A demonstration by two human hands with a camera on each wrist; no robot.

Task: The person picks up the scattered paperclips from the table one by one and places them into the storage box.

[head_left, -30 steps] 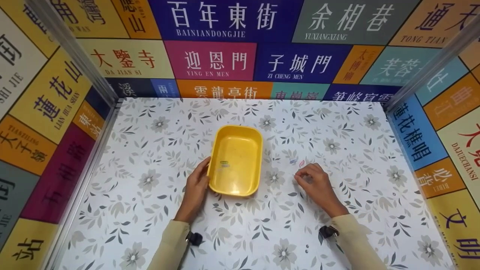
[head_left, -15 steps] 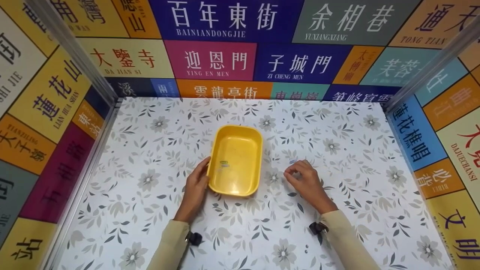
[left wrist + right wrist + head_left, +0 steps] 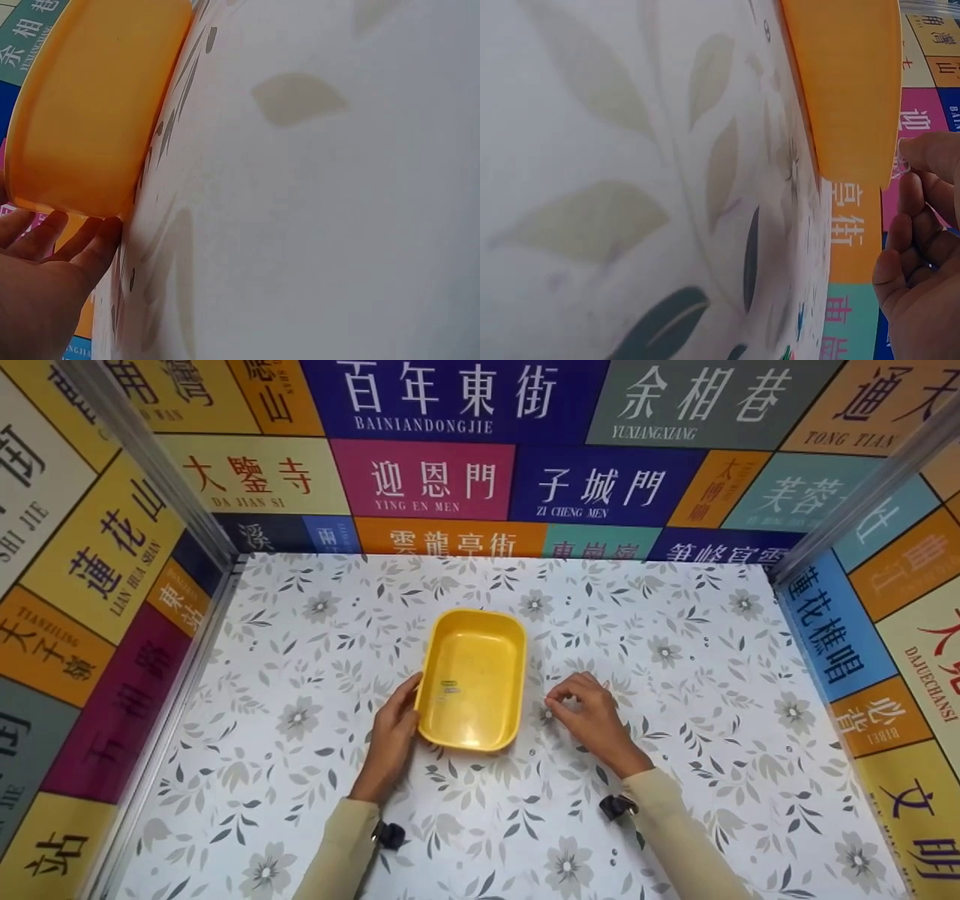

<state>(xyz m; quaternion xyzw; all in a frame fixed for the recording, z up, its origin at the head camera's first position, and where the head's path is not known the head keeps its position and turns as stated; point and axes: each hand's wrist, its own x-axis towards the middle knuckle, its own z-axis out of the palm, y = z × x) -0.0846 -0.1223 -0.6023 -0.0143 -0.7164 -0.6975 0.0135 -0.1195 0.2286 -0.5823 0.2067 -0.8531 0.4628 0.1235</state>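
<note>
A yellow plastic tray (image 3: 480,682) sits on the patterned tabletop, with a few small clips (image 3: 449,686) inside near its left side. My left hand (image 3: 391,735) rests against the tray's left outer wall; its relaxed fingers (image 3: 96,247) touch the wall low down in the left wrist view. Right of the tray, my right hand (image 3: 589,716) pinches a small pale wire paper clip (image 3: 904,156) between thumb and index finger. The other fingers curl loosely. Behind this hand, a bit of a pink paper clip (image 3: 606,685) shows on the tabletop.
White floral paper (image 3: 315,795) covers the tabletop. Colourful sign-printed panels (image 3: 435,480) close off the back and both sides, with metal corner posts (image 3: 172,487) at the left and right. Small coloured bits (image 3: 788,352) lie low in the right wrist view.
My right hand has moved left toward the tray with the pinched paper clip, passing in front of the blue clip on the tabletop. The left hand and tray have stayed in place.
</note>
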